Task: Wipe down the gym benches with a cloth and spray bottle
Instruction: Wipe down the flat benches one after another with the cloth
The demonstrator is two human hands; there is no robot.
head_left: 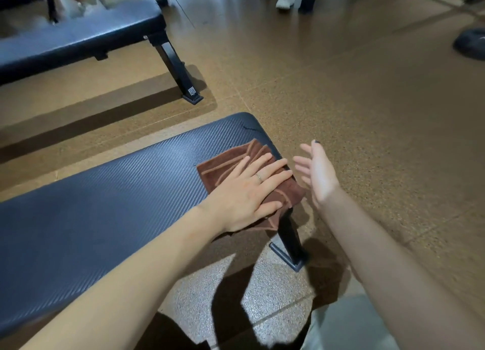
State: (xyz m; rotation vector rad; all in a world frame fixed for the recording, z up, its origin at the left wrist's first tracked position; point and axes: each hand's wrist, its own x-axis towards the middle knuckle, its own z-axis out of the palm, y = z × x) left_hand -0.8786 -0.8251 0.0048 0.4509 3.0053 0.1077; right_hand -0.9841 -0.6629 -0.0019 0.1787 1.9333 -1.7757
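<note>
The left hand (246, 192) lies flat with straight fingers on the brown cloth (284, 192). The cloth sits at the right end of the near bench (105, 205), and one corner hangs over the edge. The right hand (317, 174) floats just right of it, fingers spread, holding nothing. Another bench (78, 34) stands far left.

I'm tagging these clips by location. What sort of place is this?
Most likely a gym: two padded flat benches, the near bench and a second bench, stand on speckled rubber flooring. The left hand presses a brown cloth on the near one.
</note>
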